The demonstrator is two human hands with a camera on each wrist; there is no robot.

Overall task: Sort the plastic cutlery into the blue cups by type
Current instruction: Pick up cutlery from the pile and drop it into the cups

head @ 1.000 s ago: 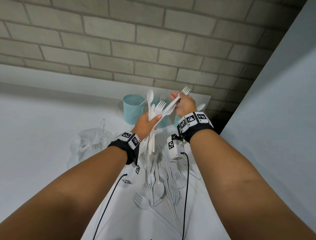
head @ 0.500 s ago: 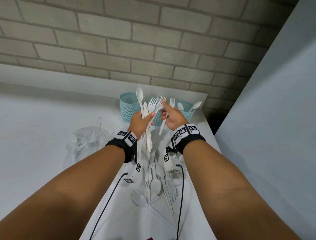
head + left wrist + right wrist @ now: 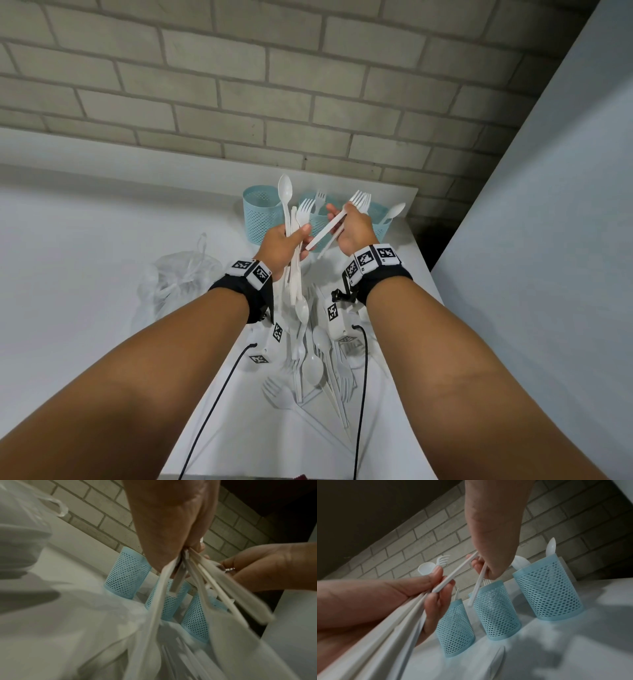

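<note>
White table (image 3: 102, 274); 3 blue cups (image 3: 489, 609); loose cutlery (image 3: 313, 366); bag (image 3: 178, 281).

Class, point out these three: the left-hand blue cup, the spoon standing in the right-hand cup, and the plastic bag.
left-hand blue cup (image 3: 262, 214), head view, mesh wall.
spoon (image 3: 395, 209), head view, bowl.
plastic bag (image 3: 178, 281), head view, crumpled body.

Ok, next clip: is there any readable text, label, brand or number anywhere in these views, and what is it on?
No readable words, brands or numbers in any view.
Left wrist band: black-and-white square marker patterns only, no letters.
Right wrist band: the same kind of marker squares, no letters.
Blue mesh cups: no label visible.
White plastic cutlery in the left hand: no marking that can be made out.
</note>
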